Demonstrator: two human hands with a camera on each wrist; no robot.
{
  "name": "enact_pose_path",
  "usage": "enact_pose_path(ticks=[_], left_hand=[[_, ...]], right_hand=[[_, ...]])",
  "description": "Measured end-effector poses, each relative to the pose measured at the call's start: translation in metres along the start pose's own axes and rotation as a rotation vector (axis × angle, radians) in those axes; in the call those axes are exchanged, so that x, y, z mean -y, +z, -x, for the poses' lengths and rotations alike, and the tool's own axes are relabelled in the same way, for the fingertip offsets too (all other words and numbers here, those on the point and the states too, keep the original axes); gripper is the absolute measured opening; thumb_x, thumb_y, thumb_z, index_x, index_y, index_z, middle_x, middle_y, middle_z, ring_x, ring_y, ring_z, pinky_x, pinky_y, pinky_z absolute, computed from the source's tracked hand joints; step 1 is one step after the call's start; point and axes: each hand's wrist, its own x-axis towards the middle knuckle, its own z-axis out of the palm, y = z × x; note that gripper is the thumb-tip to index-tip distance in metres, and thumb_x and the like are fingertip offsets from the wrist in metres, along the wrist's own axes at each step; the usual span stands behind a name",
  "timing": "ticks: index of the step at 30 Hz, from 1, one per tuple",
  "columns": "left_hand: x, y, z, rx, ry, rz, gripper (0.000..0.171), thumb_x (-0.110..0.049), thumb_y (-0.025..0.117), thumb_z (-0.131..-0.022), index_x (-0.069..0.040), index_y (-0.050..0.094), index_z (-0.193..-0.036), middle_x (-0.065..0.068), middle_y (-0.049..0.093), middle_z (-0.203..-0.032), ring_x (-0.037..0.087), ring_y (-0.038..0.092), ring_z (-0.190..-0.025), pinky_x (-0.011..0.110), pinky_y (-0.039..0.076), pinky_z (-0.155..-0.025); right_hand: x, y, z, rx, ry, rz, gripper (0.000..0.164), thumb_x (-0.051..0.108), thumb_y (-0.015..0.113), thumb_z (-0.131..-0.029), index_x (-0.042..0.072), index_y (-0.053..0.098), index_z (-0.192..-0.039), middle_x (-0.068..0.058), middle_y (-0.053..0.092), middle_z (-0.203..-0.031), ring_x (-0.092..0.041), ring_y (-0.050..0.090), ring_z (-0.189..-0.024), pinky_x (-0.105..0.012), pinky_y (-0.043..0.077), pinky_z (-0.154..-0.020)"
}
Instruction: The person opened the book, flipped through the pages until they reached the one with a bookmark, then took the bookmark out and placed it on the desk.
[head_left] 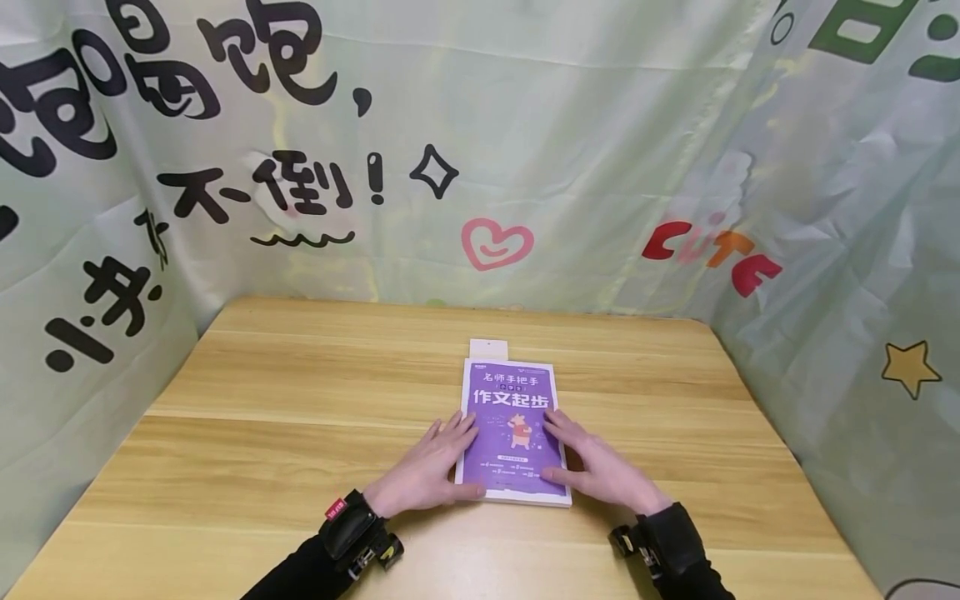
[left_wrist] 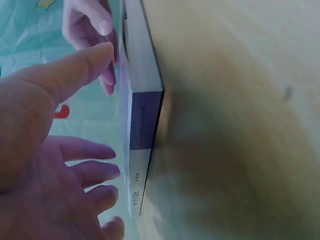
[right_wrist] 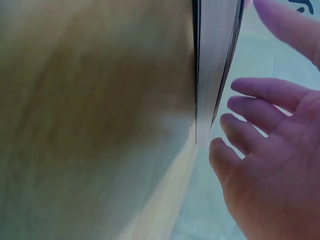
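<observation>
A thick purple book (head_left: 495,433) with a cartoon animal on its cover lies flat on the wooden table, its cover facing up. My left hand (head_left: 429,465) is at its left side, with straight fingertips and thumb over the cover's edge. On the other side, my right hand (head_left: 603,468) reaches over the right edge in the same way, fingers spread. The spine (left_wrist: 140,125) faces my left palm in the left wrist view. In the right wrist view the page block (right_wrist: 212,65) shows beside my extended fingers. A white card or tag (head_left: 488,349) sticks out past the book's top edge.
The wooden table (head_left: 300,375) reaches back to a pale green printed curtain (head_left: 585,150), which also hangs along both sides. A dark cable (head_left: 922,582) curves at the lower right corner. Each wrist carries a black strapped camera.
</observation>
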Motion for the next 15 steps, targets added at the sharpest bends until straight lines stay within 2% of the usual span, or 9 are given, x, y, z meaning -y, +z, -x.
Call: enact_pose_path(ticks=[9,15], left_hand=[[-0.0042,0.0045,0.0061,-0.026,0.010,-0.109,0.101,-0.052,0.075,-0.084,0.005,0.029,-0.155,0.020,0.019,-0.166,0.037,0.018,-0.156,0.060,0.012,-0.127],[-0.0069,0.0085,0.0074,-0.028,0.021,-0.155,0.102,-0.054,0.074,-0.084,0.003,0.030,-0.155,0.018,0.020,-0.167,0.034,0.020,-0.156,0.057,0.013,-0.128]], right_hand=[[0.0029,0.0015,0.0041,0.044,-0.066,0.043,0.083,0.046,0.074,-0.088,-0.001,0.044,-0.150,-0.024,0.031,-0.162,-0.048,0.032,-0.148,-0.065,0.031,-0.117],[0.0095,0.0013,0.0051,0.095,-0.088,0.054,0.090,0.050,0.080,-0.080,0.001,0.047,-0.149,-0.019,0.031,-0.164,-0.051,0.028,-0.149,-0.068,0.028,-0.117]])
